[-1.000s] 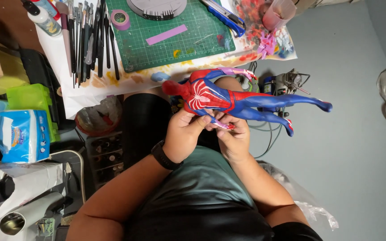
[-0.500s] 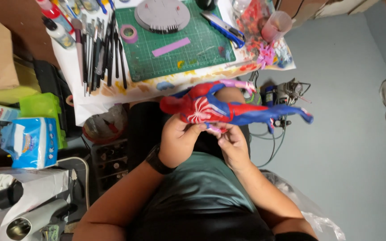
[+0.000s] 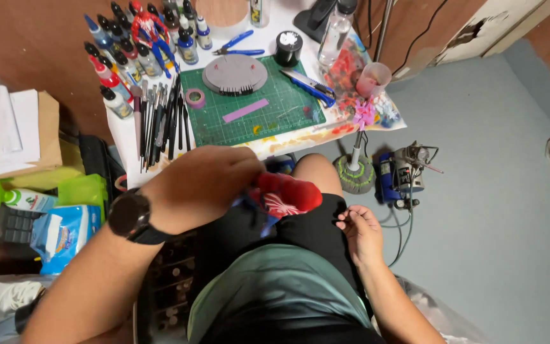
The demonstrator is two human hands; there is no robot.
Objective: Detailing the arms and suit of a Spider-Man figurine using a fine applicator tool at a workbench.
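Your left hand [image 3: 202,185] fingers wrap the figure [image 3: 284,194]; right hand [image 3: 361,232] loose, empty. Looks light, stiff, limbs fragile: grip torso.

Black wristwatch [image 3: 130,215], grey-green shirt [image 3: 275,286] — dark shorts [image 3: 313,223], apparently.

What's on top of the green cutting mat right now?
On the green cutting mat lie a round grey base, a purple tape strip and a blue knife. Whatever is beneath the base is hidden.
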